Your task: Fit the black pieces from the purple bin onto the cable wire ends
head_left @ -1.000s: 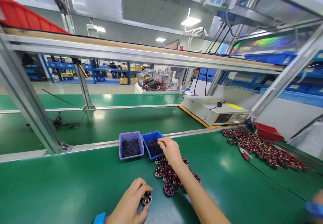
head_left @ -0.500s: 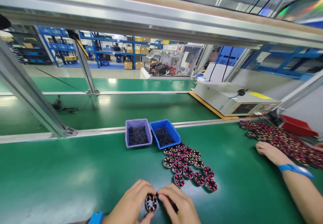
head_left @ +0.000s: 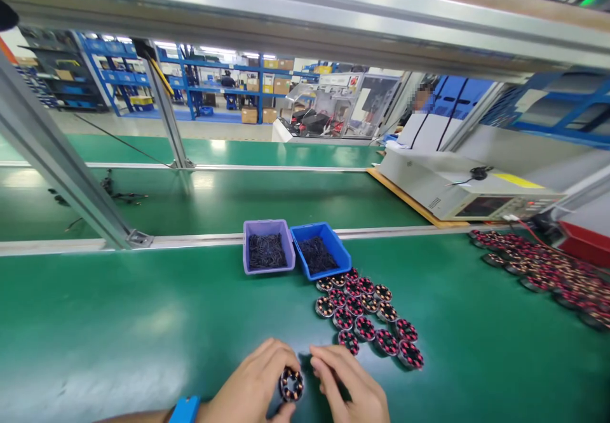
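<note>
Left hand (head_left: 255, 385) grasps stator (head_left: 291, 385) low over green desk (head_left: 143, 334). Right hand (head_left: 350, 388) just beside it, fingers curled; grip indeterminate. Blue tray (head_left: 340, 258) beyond.

At the bottom centre of the frame, the left hand (head_left: 252, 388) pinches a small round wound coil (head_left: 291, 385) between thumb and fingers, holding it upright just above the green table (head_left: 119, 334). The right hand (head_left: 350, 388) sits just beside it, fingertips curled close to the coil's right edge. A blue wristband (head_left: 183, 409) shows on the left wrist. Just above the hands lies a cluster of similar coils (head_left: 366, 318). Beyond them, mid-frame, a purple bin (head_left: 268, 246) and a blue bin (head_left: 321, 251) sit side by side, both holding dark small parts. At the right edge, more coils (head_left: 548, 270) spread out below a white instrument box (head_left: 467, 188).
</note>
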`<move>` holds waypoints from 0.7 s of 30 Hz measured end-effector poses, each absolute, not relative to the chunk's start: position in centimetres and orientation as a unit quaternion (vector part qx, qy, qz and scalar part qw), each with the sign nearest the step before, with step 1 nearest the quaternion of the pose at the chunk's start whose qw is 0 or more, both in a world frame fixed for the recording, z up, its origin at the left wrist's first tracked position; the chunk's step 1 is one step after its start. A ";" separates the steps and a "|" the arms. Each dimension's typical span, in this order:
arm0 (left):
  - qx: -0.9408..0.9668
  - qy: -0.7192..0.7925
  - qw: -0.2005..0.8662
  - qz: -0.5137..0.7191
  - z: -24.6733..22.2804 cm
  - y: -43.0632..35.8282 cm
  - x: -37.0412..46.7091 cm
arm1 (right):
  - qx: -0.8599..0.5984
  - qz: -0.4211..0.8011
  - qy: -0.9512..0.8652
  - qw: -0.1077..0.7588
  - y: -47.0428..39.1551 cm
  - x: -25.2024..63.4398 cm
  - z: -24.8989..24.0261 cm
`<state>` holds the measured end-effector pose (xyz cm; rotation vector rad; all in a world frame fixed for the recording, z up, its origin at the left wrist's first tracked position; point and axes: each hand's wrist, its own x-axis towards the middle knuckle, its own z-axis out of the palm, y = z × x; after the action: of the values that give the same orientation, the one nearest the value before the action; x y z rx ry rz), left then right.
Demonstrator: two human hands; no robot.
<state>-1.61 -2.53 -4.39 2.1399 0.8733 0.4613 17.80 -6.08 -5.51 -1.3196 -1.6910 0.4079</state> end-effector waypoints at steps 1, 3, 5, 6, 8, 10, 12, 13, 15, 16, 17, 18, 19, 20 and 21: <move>0.841 0.340 0.378 0.186 -4.5 -2.5 -1.6 | -0.531 0.148 -0.693 0.464 -6.0 17.7 -5.2; 0.842 0.339 0.371 0.195 -4.7 -2.6 -1.6 | -0.527 0.128 -0.699 0.466 -5.9 17.5 -4.9; 0.842 0.342 0.369 0.197 -4.6 -2.6 -1.6 | -0.526 0.125 -0.703 0.462 -6.0 17.4 -4.8; 0.841 0.342 0.372 0.195 -4.5 -2.6 -1.6 | -0.527 0.127 -0.705 0.457 -6.0 17.4 -4.8; 0.840 0.340 0.378 0.189 -4.2 -2.5 -1.6 | -0.529 0.129 -0.709 0.448 -6.1 17.5 -5.0; 0.839 0.341 0.382 0.186 -4.1 -2.5 -1.6 | -0.529 0.131 -0.714 0.440 -6.2 17.6 -5.2; 0.840 0.342 0.379 0.187 -4.1 -2.5 -1.6 | -0.527 0.130 -0.716 0.439 -6.2 17.6 -5.2; 0.840 0.342 0.375 0.190 -4.1 -2.5 -1.6 | -0.525 0.128 -0.717 0.441 -6.2 17.6 -5.2; 0.842 0.340 0.370 0.196 -4.4 -2.6 -1.6 | -0.521 0.129 -0.718 0.444 -6.2 17.4 -5.1; 0.843 0.338 0.368 0.198 -4.5 -2.6 -1.6 | -0.518 0.131 -0.718 0.447 -6.1 17.3 -5.0; 0.844 0.337 0.367 0.200 -4.6 -2.7 -1.6 | -0.514 0.133 -0.718 0.449 -6.0 17.2 -4.9; 0.845 0.335 0.365 0.203 -4.7 -2.7 -1.6 | -0.509 0.138 -0.720 0.451 -6.0 17.0 -4.9; 0.845 0.333 0.364 0.204 -4.7 -2.7 -1.6 | -0.504 0.145 -0.721 0.453 -5.9 16.9 -4.8; 0.845 0.332 0.364 0.206 -4.8 -2.7 -1.7 | -0.499 0.152 -0.721 0.456 -5.9 16.9 -4.7; 0.845 0.332 0.364 0.208 -4.8 -2.7 -1.7 | -0.496 0.160 -0.721 0.457 -5.9 16.9 -4.7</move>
<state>-1.68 -2.69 -4.78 2.1739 0.8543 0.5348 16.91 -5.88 -4.69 -1.2219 -1.7764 0.3938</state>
